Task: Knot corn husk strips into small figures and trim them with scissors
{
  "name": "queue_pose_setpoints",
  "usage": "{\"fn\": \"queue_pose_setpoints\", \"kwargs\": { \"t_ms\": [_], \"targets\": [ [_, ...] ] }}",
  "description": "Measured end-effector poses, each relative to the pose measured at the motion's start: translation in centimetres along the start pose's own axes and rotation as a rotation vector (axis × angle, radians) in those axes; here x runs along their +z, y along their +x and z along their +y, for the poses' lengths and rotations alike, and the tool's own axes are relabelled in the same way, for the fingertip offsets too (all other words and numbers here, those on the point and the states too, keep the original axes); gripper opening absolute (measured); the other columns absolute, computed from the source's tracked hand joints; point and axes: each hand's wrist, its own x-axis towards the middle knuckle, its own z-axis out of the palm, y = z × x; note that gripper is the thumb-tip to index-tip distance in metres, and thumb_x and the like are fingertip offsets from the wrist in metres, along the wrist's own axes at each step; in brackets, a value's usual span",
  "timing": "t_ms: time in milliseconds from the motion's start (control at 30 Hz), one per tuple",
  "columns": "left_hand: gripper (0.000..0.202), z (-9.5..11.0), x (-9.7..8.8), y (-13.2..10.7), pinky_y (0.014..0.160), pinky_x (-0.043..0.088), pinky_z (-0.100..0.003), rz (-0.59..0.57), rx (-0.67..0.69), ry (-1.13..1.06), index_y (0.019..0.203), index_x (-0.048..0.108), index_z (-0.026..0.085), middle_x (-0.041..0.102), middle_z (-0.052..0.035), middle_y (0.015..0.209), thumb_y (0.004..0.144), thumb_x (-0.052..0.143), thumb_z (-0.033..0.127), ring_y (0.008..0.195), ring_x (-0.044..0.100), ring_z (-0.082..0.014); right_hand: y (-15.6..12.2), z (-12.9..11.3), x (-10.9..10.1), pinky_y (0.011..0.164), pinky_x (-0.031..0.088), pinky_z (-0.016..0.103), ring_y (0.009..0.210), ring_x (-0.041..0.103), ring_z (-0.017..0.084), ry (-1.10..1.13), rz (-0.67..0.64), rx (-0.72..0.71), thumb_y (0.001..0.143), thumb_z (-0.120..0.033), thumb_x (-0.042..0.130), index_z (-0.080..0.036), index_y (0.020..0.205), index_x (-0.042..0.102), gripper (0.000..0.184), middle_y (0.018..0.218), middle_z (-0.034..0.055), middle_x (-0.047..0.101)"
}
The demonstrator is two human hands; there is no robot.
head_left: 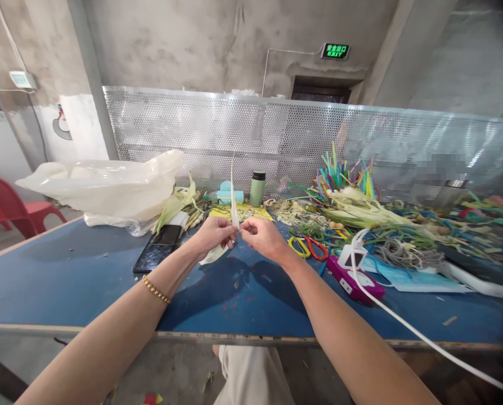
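Both hands meet over the middle of the blue table (243, 309), pinching a pale strip of corn husk (233, 205). My left hand (215, 233) has its fingers closed on the strip's lower part, and a wider piece of the husk hangs below it. My right hand (262, 236) is closed on the same strip, fingertips close to the left ones. The strip's thin tip points upward. Beyond the hands lies a yellow sheet (260, 212) with plant scraps on it. Yellow-and-red-handled scissors (306, 247) lie right of my right hand.
A phone (158, 247) and a large plastic bag (120, 188) lie left. A green bottle (257, 188) stands at the back. To the right are a purple power strip (356, 281) with a white cable, husk piles (361, 205) and grey cord (407, 256). A perforated metal screen (192, 129) stands behind.
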Motion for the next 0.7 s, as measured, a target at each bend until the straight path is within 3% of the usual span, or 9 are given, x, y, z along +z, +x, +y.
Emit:
{"fn": "queue_pose_setpoints", "kwargs": {
  "t_ms": [433,700],
  "targets": [
    [0.024,0.15,-0.19,-0.17,0.045,0.034,-0.019,-0.053,0.021,0.069,0.054,0.054,0.013,0.056,0.0001,0.047,0.077,0.060,0.014,0.043,0.055,-0.0081,-0.21,-0.26,0.28,0.054,0.037,0.022,0.054,0.048,0.011,-0.104,-0.003,-0.042,0.075,-0.017,0.059,-0.018,0.068,0.058,0.007,0.056,-0.0029,0.054],
    [0.020,0.07,-0.80,-0.40,0.046,0.033,-0.022,-0.142,-0.030,-0.017,0.054,0.054,0.013,0.056,-0.0013,0.047,0.070,0.065,0.019,0.043,0.055,-0.0103,-0.11,0.64,0.68,0.057,0.036,0.022,0.056,0.047,0.010,-0.182,-0.024,-0.130,0.073,-0.013,0.057,-0.017,0.069,0.058,0.006,0.061,-0.0031,0.055]
  ]
}}
